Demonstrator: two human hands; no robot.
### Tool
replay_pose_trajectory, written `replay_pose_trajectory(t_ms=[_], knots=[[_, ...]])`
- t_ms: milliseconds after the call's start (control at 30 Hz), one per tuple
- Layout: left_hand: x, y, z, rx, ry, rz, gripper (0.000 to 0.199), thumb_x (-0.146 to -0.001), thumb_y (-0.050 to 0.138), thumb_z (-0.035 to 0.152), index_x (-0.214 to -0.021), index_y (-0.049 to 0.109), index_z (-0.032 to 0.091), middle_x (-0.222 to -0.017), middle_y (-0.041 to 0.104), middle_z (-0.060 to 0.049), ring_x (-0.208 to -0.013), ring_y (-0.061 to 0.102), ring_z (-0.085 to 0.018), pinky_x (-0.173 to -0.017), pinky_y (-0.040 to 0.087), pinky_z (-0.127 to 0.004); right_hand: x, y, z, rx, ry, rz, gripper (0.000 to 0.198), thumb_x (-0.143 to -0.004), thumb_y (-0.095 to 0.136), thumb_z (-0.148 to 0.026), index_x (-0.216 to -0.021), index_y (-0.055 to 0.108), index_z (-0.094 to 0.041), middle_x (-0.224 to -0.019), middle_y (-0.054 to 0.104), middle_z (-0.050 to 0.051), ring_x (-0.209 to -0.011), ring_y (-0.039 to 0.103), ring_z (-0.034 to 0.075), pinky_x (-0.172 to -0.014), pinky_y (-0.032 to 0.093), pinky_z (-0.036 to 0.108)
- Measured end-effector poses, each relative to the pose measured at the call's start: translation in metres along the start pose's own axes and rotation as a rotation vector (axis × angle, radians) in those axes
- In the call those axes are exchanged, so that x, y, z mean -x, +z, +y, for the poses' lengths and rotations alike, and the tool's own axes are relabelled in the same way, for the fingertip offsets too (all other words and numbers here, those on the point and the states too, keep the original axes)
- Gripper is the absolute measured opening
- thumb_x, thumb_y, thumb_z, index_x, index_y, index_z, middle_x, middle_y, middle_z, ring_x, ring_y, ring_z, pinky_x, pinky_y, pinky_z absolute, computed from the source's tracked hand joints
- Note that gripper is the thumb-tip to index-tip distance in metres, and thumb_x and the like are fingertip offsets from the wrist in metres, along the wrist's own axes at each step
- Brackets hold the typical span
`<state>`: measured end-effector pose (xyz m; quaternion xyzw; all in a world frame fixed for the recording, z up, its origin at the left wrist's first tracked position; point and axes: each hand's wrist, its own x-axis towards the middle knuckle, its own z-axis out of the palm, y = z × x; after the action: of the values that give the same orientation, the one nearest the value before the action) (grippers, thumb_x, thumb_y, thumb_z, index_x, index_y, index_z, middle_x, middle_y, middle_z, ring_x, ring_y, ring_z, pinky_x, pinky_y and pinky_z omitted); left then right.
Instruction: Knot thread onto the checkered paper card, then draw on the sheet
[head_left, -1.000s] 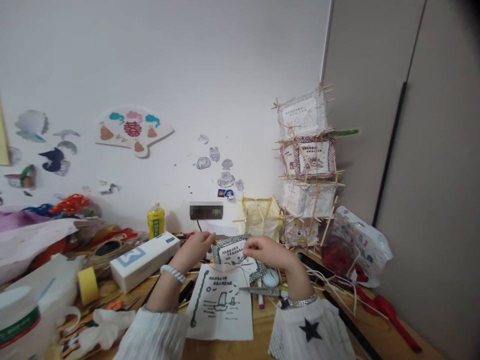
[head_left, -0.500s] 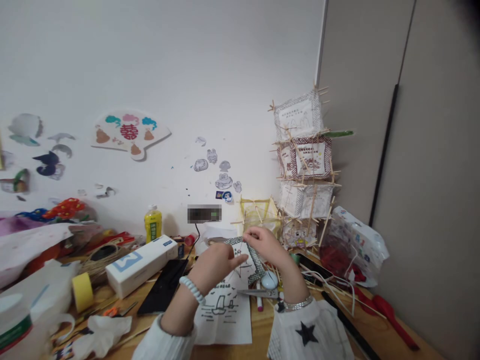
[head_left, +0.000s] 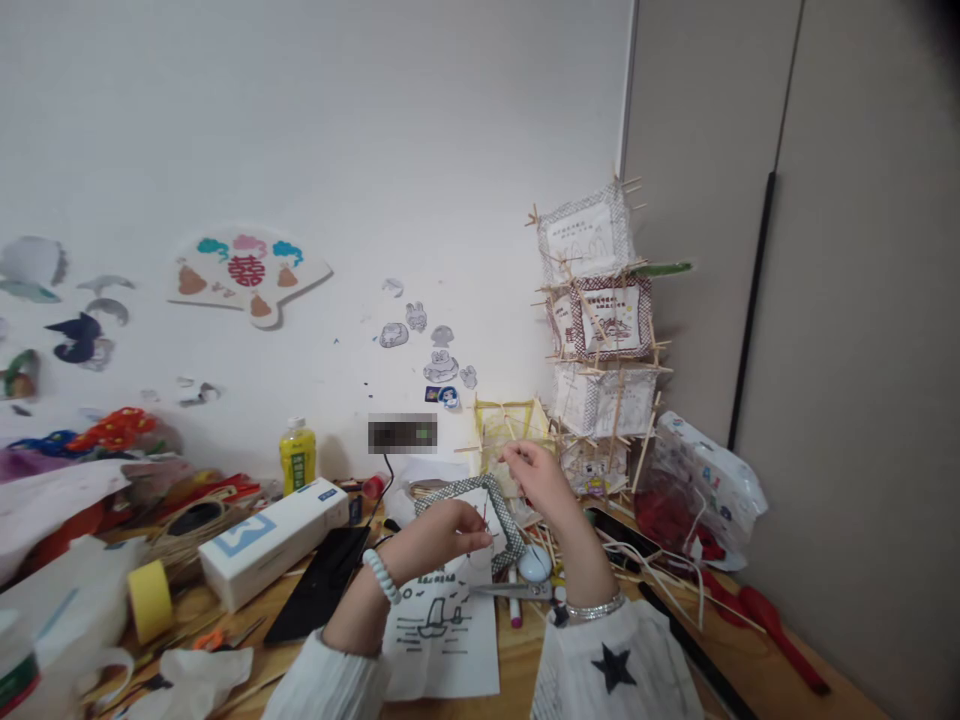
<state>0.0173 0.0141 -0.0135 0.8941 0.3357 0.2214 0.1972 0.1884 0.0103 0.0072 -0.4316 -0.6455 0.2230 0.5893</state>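
Single head-worn view, facing forward and down, desk point(head_left: 519, 652) close below, wall point(head_left: 450, 150) farther ahead

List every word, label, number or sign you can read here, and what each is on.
"囍", red, on the fan-shaped cutout.
Too small or blurred to read:
writing on the boat drawing
writing on the stick-framed paper tower
label on the yellow bottle
blue marks on the white box
label on the tub
print on the packet
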Motion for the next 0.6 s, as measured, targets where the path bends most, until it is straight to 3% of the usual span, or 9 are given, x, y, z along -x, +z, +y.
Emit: replay_pose_trajectory(t_ms=[333,400,533,600], knots=[[-0.005,0.013,-0.022,0.174,0.030,-0.179,0.028,-0.068,0.061,0.038,-0.085,0.067,0.017,-0.089,0.068,-0.005,-0.079,0.061,-0.017,-0.068,0.043,-0.023,-0.004,-0.006,0.009,-0.118,0.054,0.057,0.028,-0.073,0.049,-0.043,-0.070,0.055,-0.017,-0.047,0.038,-0.006,-0.040,0.035,0.008,-0.038,0.030,0.020],[-0.010,0.022,-0.025,0.185,-0.033,-0.130,0.028,-0.066,0.062,0.035,-0.085,0.065,0.015,-0.089,0.067,-0.006,-0.079,0.061,-0.018,-0.066,0.043,-0.024,-0.003,-0.005,0.008,-0.126,0.057,0.047,0.028,-0.073,0.049,-0.043,-0.070,0.055,-0.016,-0.048,0.039,-0.006,-0.041,0.036,0.008,-0.038,0.030,0.020],[-0.022,0.045,-0.030,0.259,-0.183,0.114,0.027,-0.059,0.065,0.030,-0.079,0.057,0.015,-0.075,0.064,-0.003,-0.067,0.058,-0.016,-0.060,0.042,-0.025,-0.002,-0.004,0.006,-0.167,0.044,0.020,0.029,-0.073,0.050,-0.045,-0.069,0.054,-0.017,-0.048,0.039,-0.006,-0.040,0.036,0.008,-0.039,0.031,0.020],[-0.027,0.053,-0.034,0.387,-0.223,0.124,0.025,-0.060,0.063,0.031,-0.076,0.055,0.015,-0.064,0.061,0.000,-0.059,0.057,-0.014,-0.057,0.042,-0.025,-0.002,-0.004,0.006,-0.189,0.028,0.026,0.029,-0.073,0.050,-0.045,-0.069,0.054,-0.017,-0.047,0.039,-0.006,-0.039,0.036,0.008,-0.039,0.030,0.020]])
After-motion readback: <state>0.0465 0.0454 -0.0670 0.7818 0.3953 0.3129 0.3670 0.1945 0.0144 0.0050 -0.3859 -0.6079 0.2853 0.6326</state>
